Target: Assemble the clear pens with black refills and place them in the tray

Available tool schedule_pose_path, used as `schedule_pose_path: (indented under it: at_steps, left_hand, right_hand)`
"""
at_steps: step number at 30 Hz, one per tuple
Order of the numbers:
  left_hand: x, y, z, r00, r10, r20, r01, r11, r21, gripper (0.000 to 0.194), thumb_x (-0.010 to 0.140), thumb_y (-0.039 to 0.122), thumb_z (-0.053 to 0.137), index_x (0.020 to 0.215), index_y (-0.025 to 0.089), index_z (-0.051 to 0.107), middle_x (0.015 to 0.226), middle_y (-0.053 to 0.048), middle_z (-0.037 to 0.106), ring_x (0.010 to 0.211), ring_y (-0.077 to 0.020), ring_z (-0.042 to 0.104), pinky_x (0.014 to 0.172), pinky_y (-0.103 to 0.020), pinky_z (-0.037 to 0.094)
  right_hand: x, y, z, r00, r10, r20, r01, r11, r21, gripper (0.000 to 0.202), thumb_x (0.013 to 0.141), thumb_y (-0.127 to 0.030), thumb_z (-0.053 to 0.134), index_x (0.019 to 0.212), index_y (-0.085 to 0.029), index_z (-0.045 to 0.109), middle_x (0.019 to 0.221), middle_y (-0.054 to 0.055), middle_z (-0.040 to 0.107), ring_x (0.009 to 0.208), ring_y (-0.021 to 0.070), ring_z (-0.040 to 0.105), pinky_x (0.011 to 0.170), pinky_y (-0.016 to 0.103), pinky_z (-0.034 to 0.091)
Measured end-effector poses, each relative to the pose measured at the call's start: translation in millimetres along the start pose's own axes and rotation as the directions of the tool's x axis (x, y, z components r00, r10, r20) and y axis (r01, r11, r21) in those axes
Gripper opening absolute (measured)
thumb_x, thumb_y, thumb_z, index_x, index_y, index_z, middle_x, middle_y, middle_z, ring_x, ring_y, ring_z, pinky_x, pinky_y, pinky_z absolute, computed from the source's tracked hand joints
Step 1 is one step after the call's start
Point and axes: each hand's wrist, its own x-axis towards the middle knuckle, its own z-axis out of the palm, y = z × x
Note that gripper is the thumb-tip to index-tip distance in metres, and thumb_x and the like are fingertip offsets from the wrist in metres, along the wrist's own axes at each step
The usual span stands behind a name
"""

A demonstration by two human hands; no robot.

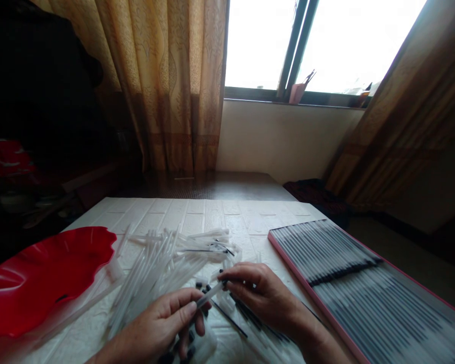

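A translucent white tube (209,297) slants up between my two hands near the front middle of the table. My left hand (178,316) pinches its lower end between thumb and fingers. At the upper end, the closed fingertips of my right hand (256,288) hold a small black piece (224,284) against the tube. Small black caps (199,285) lie behind and below my left hand. Many clear tubes (147,273) are piled behind and left of my hands. Thin dark rods (231,321) lie beneath my right hand, partly hidden by it.
A red scalloped tray (49,278) sits at the left. At the right, a pink-edged box (293,268) holds rows of dark-cored tubes. The table has a white brick-pattern cover (227,208). Beyond it are a dark surface (227,184), curtains and a window.
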Motion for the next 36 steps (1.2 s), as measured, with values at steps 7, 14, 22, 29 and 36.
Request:
schedule_pose_path:
  at_steps: [7,14,22,29,36]
  left_hand:
    - [-1,-6,-2.8,0.998,0.059,-0.006,-0.057,0.984,0.17,0.063,0.078,0.079,0.059,0.095,0.019,0.069,0.069,0.003,0.061,0.045,-0.0064,0.043,0.041,-0.017,0.03]
    - [-2,-9,-1.9,0.997,0.069,-0.017,-0.063,0.965,0.254,0.047,0.088,0.063,0.058,0.096,0.019,0.073,0.07,0.003,0.061,0.047,-0.0076,0.043,0.042,-0.016,0.031]
    - [-5,-5,-2.5,0.992,0.122,-0.009,-0.115,0.954,0.277,0.035,0.09,0.052,0.061,0.095,0.021,0.076,0.07,0.003,0.058,0.056,-0.0111,0.045,0.047,-0.017,0.035]
    - [-2,-10,-5.8,0.993,0.114,-0.029,-0.106,0.973,0.206,0.045,0.088,0.062,0.061,0.099,0.019,0.073,0.07,0.004,0.059,0.05,-0.0083,0.041,0.044,-0.017,0.031]
    - [-3,-9,-6.7,0.991,0.129,-0.034,-0.118,0.967,0.225,0.044,0.088,0.061,0.061,0.096,0.02,0.073,0.07,0.003,0.06,0.05,-0.0084,0.042,0.044,-0.017,0.031]
  right_hand:
    - [-2,-4,-4,0.994,0.048,0.097,-0.031,0.986,-0.166,0.021,0.092,-0.026,0.058,0.088,-0.019,0.077,0.073,0.003,0.071,0.066,0.0157,0.062,0.064,0.024,0.044]
    - [0,-6,2,0.977,0.147,0.156,-0.09,0.942,-0.325,0.033,0.091,-0.023,0.048,0.059,-0.02,0.049,0.054,-0.004,0.048,0.051,0.0101,0.044,0.053,0.023,0.031]
    - [0,3,10,0.965,0.215,0.147,-0.178,0.956,-0.231,0.05,0.097,-0.038,0.041,0.05,-0.021,0.036,0.046,-0.006,0.034,0.043,0.0088,0.033,0.046,0.024,0.025]
    - [-1,-1,2,0.976,0.188,0.107,-0.19,0.982,0.004,0.037,0.099,-0.039,0.041,0.079,-0.018,0.065,0.063,-0.001,0.059,0.055,0.012,0.05,0.053,0.022,0.038]
    - [-1,1,-1,0.99,0.131,0.053,-0.133,0.99,0.039,0.01,0.085,-0.021,0.058,0.085,-0.019,0.067,0.072,-0.002,0.061,0.067,0.0134,0.053,0.063,0.023,0.041]
